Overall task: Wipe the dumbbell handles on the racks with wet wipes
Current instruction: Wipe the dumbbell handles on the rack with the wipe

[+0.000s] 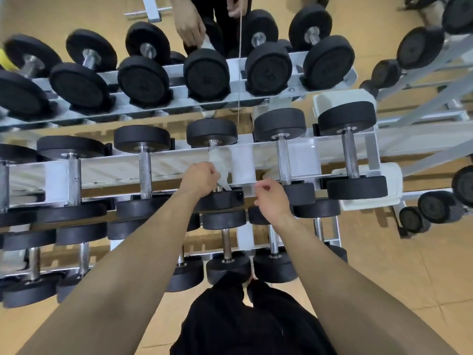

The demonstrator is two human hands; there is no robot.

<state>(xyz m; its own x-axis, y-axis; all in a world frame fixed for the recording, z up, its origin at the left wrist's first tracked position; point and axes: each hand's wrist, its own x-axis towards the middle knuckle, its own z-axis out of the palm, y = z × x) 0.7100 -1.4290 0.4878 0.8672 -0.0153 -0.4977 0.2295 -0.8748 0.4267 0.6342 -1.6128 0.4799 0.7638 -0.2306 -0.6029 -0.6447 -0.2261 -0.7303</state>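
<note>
Black dumbbells with steel handles lie in a row on the top tier of a white rack (pixel 115 167). A white wet wipe (pixel 217 162) is wrapped round the handle of the middle dumbbell (pixel 212 133). My left hand (pixel 199 179) grips the near end of that handle and the wipe. My right hand (pixel 271 198) hovers just right of it, above the near rail, fingers loosely curled with nothing seen in them. The neighbouring handle (pixel 283 160) to the right is bare.
A mirror behind the rack reflects the dumbbells and my arms (pixel 189 24). A lower tier of dumbbells (pixel 225 244) sits under my forearms. A second rack (pixel 435 55) stands at the right. The floor (pixel 409 278) is tan tile.
</note>
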